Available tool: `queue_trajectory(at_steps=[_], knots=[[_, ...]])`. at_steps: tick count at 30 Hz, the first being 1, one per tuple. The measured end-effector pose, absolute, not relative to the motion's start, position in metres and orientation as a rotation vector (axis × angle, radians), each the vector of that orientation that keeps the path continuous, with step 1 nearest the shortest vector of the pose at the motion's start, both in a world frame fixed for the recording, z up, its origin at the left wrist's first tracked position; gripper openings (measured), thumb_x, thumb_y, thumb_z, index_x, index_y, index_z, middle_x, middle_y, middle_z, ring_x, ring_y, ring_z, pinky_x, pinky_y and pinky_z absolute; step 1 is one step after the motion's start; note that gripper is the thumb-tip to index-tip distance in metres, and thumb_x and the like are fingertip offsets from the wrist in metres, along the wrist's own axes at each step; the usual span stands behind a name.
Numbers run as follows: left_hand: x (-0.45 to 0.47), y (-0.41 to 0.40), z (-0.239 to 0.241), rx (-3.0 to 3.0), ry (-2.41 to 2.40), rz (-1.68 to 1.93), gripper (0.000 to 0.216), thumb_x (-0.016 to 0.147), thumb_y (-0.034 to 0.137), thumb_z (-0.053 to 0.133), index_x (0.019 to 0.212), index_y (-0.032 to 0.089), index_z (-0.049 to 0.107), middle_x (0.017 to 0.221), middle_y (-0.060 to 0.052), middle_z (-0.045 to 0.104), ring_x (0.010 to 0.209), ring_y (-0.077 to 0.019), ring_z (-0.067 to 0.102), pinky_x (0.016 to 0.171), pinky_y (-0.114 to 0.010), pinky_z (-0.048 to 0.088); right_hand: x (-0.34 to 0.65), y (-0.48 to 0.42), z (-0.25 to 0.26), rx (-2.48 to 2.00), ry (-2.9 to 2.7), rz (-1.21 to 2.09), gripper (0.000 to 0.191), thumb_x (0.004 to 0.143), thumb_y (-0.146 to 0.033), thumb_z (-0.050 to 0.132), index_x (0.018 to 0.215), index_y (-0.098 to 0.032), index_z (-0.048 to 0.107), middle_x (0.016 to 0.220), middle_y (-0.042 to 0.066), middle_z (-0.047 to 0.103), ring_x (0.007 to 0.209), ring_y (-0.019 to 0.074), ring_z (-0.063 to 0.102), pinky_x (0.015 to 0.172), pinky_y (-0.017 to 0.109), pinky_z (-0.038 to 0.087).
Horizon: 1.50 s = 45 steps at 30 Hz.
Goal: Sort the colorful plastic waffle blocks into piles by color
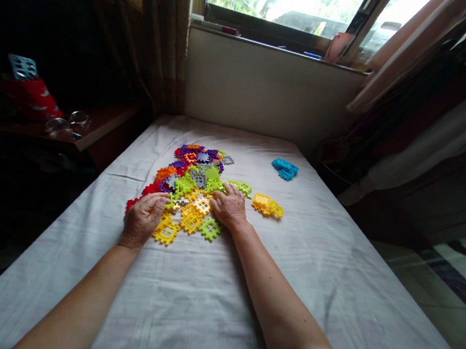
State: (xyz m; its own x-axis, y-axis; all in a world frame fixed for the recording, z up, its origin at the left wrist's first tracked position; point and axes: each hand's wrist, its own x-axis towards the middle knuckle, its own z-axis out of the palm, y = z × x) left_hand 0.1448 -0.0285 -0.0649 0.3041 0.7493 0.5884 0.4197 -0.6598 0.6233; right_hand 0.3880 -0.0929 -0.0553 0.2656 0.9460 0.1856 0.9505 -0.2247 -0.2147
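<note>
picking through the pile of interlocking plastic tiles (198,179) on the worktop (182,299) seems your step; left hand (144,221) loosely curled at its left edge, right hand (229,205) half-spread over its right (any grip: can't tell). next calls for pinching one free.

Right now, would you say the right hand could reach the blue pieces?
Probably yes: nothing covers the blue pieces, and the low green pieces beside the right hand should hardly block it.

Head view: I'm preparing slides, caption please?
Left hand and right hand at a multicoloured heap of notched plastic tiles, blue notched plastic tiles lying apart.
</note>
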Motion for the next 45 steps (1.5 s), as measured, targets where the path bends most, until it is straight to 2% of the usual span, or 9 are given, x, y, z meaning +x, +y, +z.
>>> queue_trajectory(at_steps=[8,12,15,22,27,30,36,41,45], knots=[[0.144,-0.028,-0.066,2.21,1.058,1.308,0.042,0.093,0.047,0.046,0.079,0.02,0.074,0.098,-0.007,0.077,0.092,-0.0188,0.072,0.089,-0.032,0.057,0.386,-0.11,-0.047,-2.232,-1.787,-0.047,0.03,0.089,-0.04,0.06,0.111,-0.023,0.073,0.149,0.009,0.052,0.14,0.029,0.039,0.111,0.043,0.031],[0.143,-0.029,-0.065,2.222,1.07,1.296,0.042,0.093,0.047,0.045,0.08,0.02,0.074,0.099,-0.006,0.077,0.093,-0.0187,0.072,0.088,-0.031,0.057,0.382,-0.12,-0.044,-2.274,-1.74,-0.038,0.029,0.089,-0.044,0.061,0.1,-0.02,0.074,0.121,0.011,0.069,0.116,0.0264,0.055,0.099,0.037,0.039],[0.143,-0.03,-0.064,2.226,1.073,1.301,0.042,0.093,0.047,0.045,0.08,0.02,0.074,0.099,-0.007,0.077,0.093,-0.019,0.072,0.087,-0.031,0.057,0.381,-0.124,-0.043,-2.31,-1.707,0.023,0.029,0.091,-0.043,0.059,0.101,-0.02,0.073,0.106,0.009,0.072,0.102,0.0235,0.06,0.089,0.033,0.042],[0.142,-0.029,-0.064,2.229,1.074,1.294,0.041,0.093,0.047,0.045,0.08,0.021,0.074,0.099,-0.006,0.077,0.093,-0.0186,0.072,0.088,-0.032,0.057,0.39,-0.132,-0.047,-2.27,-1.693,0.103,0.031,0.092,-0.031,0.059,0.12,-0.023,0.069,0.116,0.008,0.07,0.108,0.0212,0.06,0.09,0.029,0.043],[0.142,-0.029,-0.066,2.247,1.068,1.294,0.04,0.093,0.046,0.045,0.084,0.021,0.075,0.101,-0.007,0.077,0.095,-0.0189,0.072,0.091,-0.032,0.056,0.395,-0.136,-0.051,-2.299,-1.655,0.094,0.024,0.091,-0.029,0.06,0.111,-0.025,0.073,0.106,0.007,0.072,0.101,0.0206,0.063,0.086,0.029,0.046],[0.141,-0.029,-0.066,2.245,1.063,1.287,0.041,0.093,0.046,0.044,0.084,0.021,0.075,0.101,-0.006,0.077,0.095,-0.0188,0.072,0.091,-0.032,0.056,0.411,-0.142,-0.051,-2.275,-1.521,0.007,0.025,0.091,-0.029,0.06,0.111,-0.024,0.073,0.107,0.007,0.072,0.101,0.0203,0.062,0.089,0.029,0.045],[0.142,-0.029,-0.066,2.236,1.071,1.282,0.04,0.093,0.046,0.045,0.083,0.02,0.074,0.102,-0.006,0.077,0.096,-0.0192,0.071,0.092,-0.033,0.056,0.461,-0.171,-0.054,-2.45,-1.031,-0.251,0.029,0.089,-0.031,0.059,0.113,-0.02,0.072,0.116,0.013,0.068,0.107,0.026,0.058,0.094,0.038,0.043],[0.142,-0.03,-0.067,2.233,1.067,1.279,0.04,0.093,0.046,0.045,0.084,0.02,0.074,0.102,-0.008,0.077,0.096,-0.0196,0.072,0.092,-0.033,0.056,0.463,-0.17,-0.065,-2.479,-1.033,-0.283,0.055,0.085,-0.039,0.064,0.137,-0.025,0.058,0.145,0.016,0.052,0.131,0.0326,0.044,0.105,0.049,0.035],[0.141,-0.03,-0.067,2.229,1.074,1.282,0.04,0.093,0.046,0.046,0.084,0.021,0.074,0.103,-0.007,0.077,0.096,-0.0197,0.071,0.093,-0.034,0.056,0.46,-0.15,-0.071,-2.51,-1.246,-0.195,0.046,0.09,-0.043,0.058,0.134,-0.033,0.061,0.15,0.012,0.047,0.138,0.034,0.036,0.108,0.057,0.028]])
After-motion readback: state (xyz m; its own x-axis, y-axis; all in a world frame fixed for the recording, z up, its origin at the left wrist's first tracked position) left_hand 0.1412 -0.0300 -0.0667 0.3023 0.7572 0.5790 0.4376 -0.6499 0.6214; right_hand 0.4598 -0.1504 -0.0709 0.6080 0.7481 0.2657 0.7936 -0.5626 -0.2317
